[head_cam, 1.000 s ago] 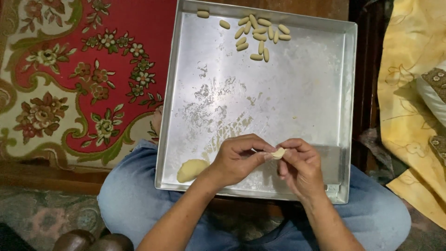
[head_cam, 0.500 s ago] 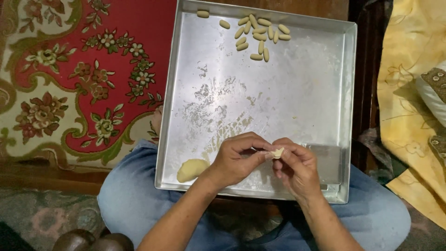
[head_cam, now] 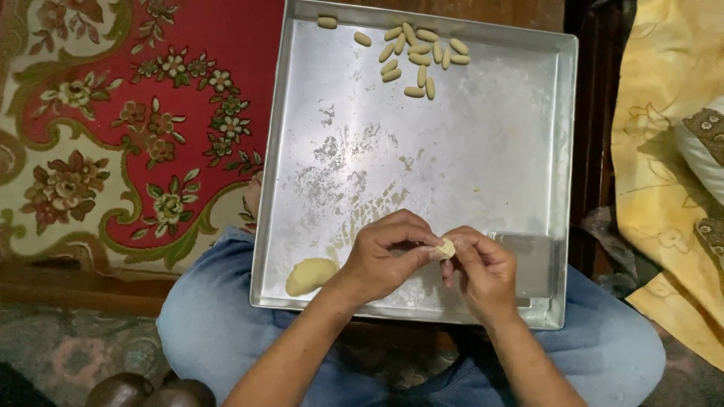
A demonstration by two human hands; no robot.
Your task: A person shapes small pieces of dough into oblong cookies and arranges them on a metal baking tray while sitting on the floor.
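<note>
A large square metal tray [head_cam: 528, 173] rests on my lap. Over its near edge, my left hand [head_cam: 385, 256] and my right hand [head_cam: 483, 271] meet, and together their fingertips pinch a small pale piece of dough [head_cam: 446, 248]. A bigger lump of dough [head_cam: 309, 275] lies in the tray's near left corner, just left of my left wrist. Several small shaped dough pieces [head_cam: 418, 56] lie in a cluster at the tray's far edge. A flat metal scraper [head_cam: 535, 264] lies on the tray to the right of my right hand.
A red and cream floral rug [head_cam: 113, 128] covers the floor to the left. A yellow patterned cloth [head_cam: 664, 173] lies to the right, with a dark wooden strip between it and the tray. My legs in blue jeans [head_cam: 211, 332] are under the tray.
Both hands stay in place over the tray's near edge. The fingers have shifted slightly around the small dough piece.
</note>
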